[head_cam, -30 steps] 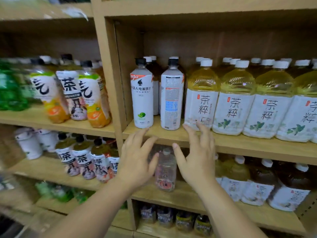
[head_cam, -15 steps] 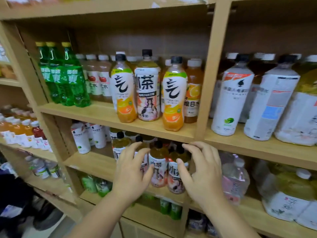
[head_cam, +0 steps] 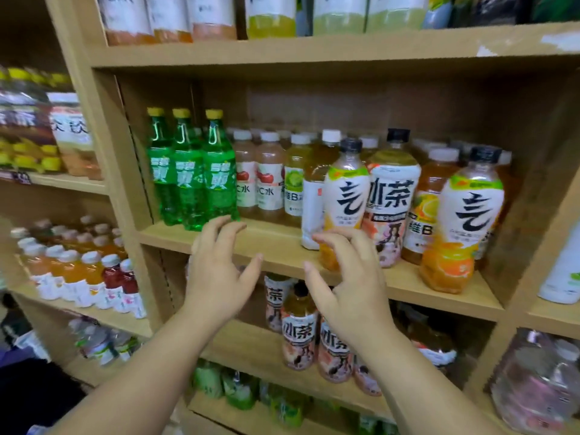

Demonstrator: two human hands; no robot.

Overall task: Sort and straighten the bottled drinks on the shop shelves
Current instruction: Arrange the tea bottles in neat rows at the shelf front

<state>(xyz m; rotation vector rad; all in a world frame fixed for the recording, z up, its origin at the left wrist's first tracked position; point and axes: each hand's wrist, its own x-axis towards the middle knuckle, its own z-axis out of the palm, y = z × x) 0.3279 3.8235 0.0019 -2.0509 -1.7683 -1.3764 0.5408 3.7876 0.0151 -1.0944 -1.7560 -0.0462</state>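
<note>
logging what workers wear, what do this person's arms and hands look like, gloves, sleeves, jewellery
The left hand and right hand are ungloved, with no ring showing. The left forearm and right forearm are uncovered down to the picture's bottom edge: no sleeve, watch or bracelet in view. Slight blur could hide small marks.

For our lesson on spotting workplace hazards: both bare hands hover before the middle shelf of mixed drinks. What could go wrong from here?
1. The right hand is close to the orange drink bottle, which stands near the front edge of the shelf; a careless nudge might tip it off.
2. The iced tea bottle sits tight between neighbours, so pulling it could topple them.
3. The left hand might bump the green bottles.
</note>
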